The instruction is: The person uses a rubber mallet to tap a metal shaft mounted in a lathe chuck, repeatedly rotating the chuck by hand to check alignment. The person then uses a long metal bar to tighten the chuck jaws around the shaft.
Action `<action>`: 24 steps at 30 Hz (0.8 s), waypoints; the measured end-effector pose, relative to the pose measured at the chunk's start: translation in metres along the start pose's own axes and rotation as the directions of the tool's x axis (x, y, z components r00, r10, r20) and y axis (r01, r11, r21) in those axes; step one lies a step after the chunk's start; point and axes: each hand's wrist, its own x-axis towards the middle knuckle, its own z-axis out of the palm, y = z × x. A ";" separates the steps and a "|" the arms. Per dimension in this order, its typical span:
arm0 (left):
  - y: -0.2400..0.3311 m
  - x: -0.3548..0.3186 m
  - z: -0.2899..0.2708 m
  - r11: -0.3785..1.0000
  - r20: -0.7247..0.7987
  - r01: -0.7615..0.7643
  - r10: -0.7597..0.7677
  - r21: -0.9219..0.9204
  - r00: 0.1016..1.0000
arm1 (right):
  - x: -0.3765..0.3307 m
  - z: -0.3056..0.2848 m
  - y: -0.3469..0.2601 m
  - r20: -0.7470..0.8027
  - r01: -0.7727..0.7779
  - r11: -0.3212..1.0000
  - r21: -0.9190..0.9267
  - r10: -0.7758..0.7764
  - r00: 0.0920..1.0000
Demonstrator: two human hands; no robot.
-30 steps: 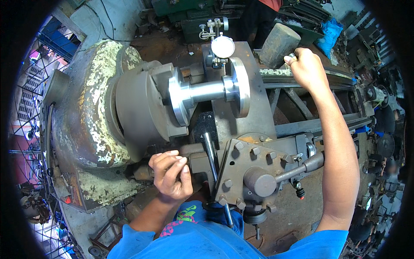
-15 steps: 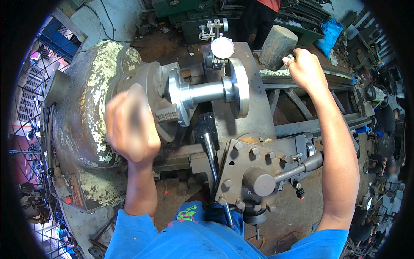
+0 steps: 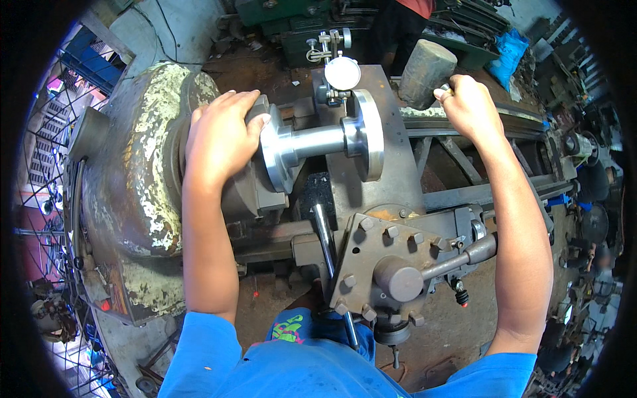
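My left hand (image 3: 225,136) lies over the upper rim of the grey lathe chuck (image 3: 245,189), fingers across it and thumb near a jaw. Held in that chuck is a shiny metal shaft (image 3: 318,141) with a round flange at each end. A dial indicator (image 3: 342,73) on a clamp stand is at the right flange, its tip close to the rim. Farther right, my right hand (image 3: 472,109) is closed in a fist beside a thick dark cylindrical head (image 3: 428,74), which looks like a mallet's; the handle is mostly hidden by my fingers.
Close to my body stands the square tool post (image 3: 378,265) with its lever (image 3: 458,259). A metal bar (image 3: 325,239) leans left of it. The lathe bed (image 3: 491,192) runs right. Behind the machine are a person's legs (image 3: 391,36) and a blue bag (image 3: 508,53).
My left hand has moved from the chuck's near side up and away onto its upper rim. The chuck's jaws have turned. My right hand and the cylindrical head have barely shifted.
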 end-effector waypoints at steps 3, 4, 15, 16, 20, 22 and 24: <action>0.007 -0.020 0.008 0.997 -0.113 -0.004 0.013 0.081 0.993 | -0.001 -0.001 -0.001 0.006 0.004 1.000 -0.001 -0.004 1.000; 0.008 -0.026 0.009 0.996 -0.152 -0.004 0.018 0.093 0.988 | -0.001 -0.001 -0.001 0.004 0.002 1.000 -0.001 -0.002 1.000; 0.032 -0.090 0.036 0.985 -0.376 0.066 0.000 0.162 0.927 | -0.002 -0.005 -0.005 0.022 -0.008 1.000 0.008 0.008 1.000; 0.033 -0.096 0.040 0.989 -0.377 0.066 -0.010 0.134 0.926 | -0.003 -0.005 -0.005 0.017 -0.005 1.000 0.008 0.005 1.000; 0.036 -0.120 0.058 0.996 -0.433 0.068 -0.037 0.055 0.901 | -0.003 -0.005 -0.006 0.007 0.004 1.000 0.009 -0.004 1.000; 0.038 -0.131 0.067 0.997 -0.444 0.057 -0.027 0.054 0.896 | -0.003 -0.005 -0.006 0.016 -0.004 1.000 0.019 0.004 1.000; 0.041 -0.143 0.074 0.998 -0.438 0.047 -0.024 0.042 0.899 | -0.004 -0.005 -0.006 0.021 -0.010 1.000 0.023 0.010 1.000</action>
